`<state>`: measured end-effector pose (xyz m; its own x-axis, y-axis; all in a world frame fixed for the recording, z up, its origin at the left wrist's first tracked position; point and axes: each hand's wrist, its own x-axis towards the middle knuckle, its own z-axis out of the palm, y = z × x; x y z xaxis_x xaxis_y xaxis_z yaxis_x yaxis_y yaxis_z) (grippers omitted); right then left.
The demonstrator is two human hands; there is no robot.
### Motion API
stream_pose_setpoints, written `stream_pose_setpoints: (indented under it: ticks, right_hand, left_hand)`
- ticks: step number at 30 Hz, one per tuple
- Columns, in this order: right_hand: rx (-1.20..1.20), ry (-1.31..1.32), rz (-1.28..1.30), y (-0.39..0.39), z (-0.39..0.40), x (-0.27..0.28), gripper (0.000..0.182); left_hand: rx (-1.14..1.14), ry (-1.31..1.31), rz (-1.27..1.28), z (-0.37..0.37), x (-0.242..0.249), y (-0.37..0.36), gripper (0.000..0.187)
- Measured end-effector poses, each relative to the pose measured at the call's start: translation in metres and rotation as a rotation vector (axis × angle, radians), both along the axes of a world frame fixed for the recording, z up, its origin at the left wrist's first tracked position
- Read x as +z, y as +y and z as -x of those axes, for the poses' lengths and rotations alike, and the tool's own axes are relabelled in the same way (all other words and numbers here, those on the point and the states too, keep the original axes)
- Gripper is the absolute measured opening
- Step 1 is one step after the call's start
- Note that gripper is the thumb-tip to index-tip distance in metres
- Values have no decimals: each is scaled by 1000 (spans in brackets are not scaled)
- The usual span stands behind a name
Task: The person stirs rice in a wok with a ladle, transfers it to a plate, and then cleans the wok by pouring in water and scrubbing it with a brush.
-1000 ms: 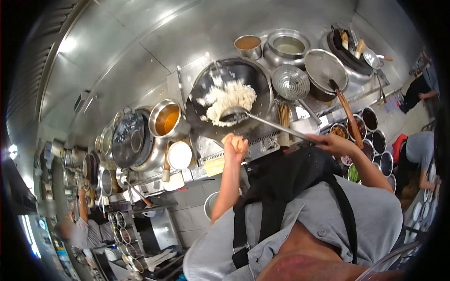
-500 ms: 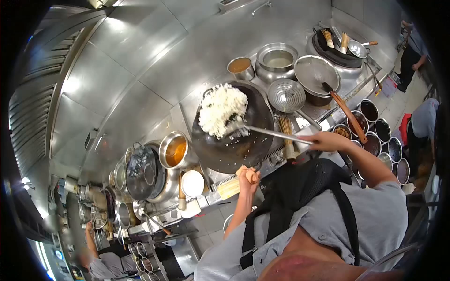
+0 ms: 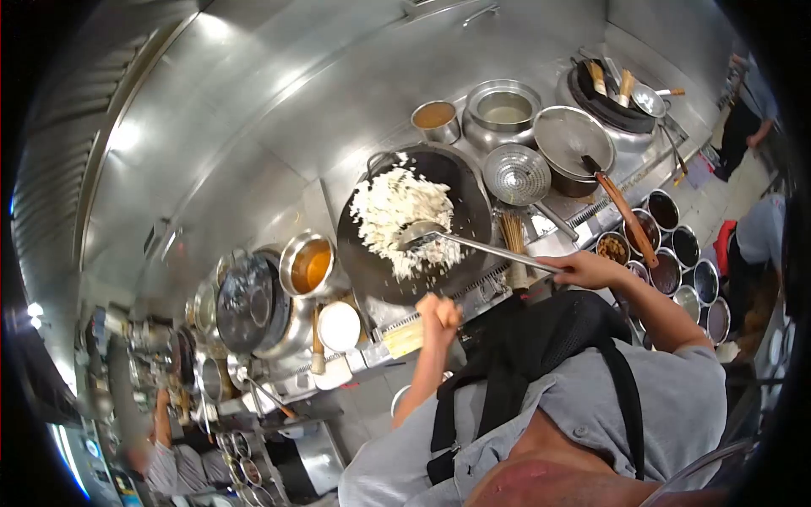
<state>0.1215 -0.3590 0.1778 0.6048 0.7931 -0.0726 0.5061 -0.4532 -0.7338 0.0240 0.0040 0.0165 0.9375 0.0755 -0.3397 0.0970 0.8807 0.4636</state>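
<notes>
Right hand [image 3: 583, 270] grasped ladle [image 3: 486, 247], long handle stretching left and away from grip into rice [image 3: 390, 203]; left hand [image 3: 439, 319], nearer, clenched on near edge of wok [image 3: 469, 203], rice beyond, slightly left

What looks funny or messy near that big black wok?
Nothing looks clearly broken. The rice is strewn loosely in the wok, with a few bits up by its far rim; I can't tell whether any spilled. A wooden-handled tool looks askew, slanting off the round strainer.
</notes>
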Motion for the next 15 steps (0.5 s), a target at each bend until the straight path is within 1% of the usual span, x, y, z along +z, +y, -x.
stream_pose_setpoints:
  ticks: [1,2,3,4,5,6,7,8,10,12,13,14,15]
  right_hand:
    - [30,11,18,2,-2,1,60]
    - [-7,22,126,4,-5,0,61]
    - [-48,31,233,6,-7,0,61]
    - [-83,33,336,31,-9,18,61]
    - [-86,-85,270,41,-21,-15,61]
    - [-165,-105,258,55,-25,-42,61]
    - [-243,-136,248,69,-27,-60,60]
    - [-257,-173,307,79,-27,-65,59]
    - [-236,-51,129,74,-10,-31,57]
    - [-136,26,134,40,4,3,56]
    - [-90,-6,34,19,11,9,57]
    - [-36,-27,-58,1,15,8,58]
    - [-39,-39,33,-10,13,6,59]
  left_hand:
    - [-2,-42,72,-21,30,2,41]
    - [52,38,3,-44,39,8,40]
    - [4,-39,99,-63,35,19,37]
    - [114,159,22,-83,27,19,29]
    - [155,212,27,-76,24,12,24]
    - [192,255,44,-74,24,-1,20]
    - [176,163,76,-56,9,-10,18]
    - [164,68,103,-25,-12,-21,18]
    - [28,201,-18,21,-21,-24,19]
    - [-36,102,-64,38,-30,-11,19]
    - [-152,86,-36,26,-47,6,14]
    - [51,150,6,3,0,1,16]
    - [-139,-338,152,-28,-29,25,19]
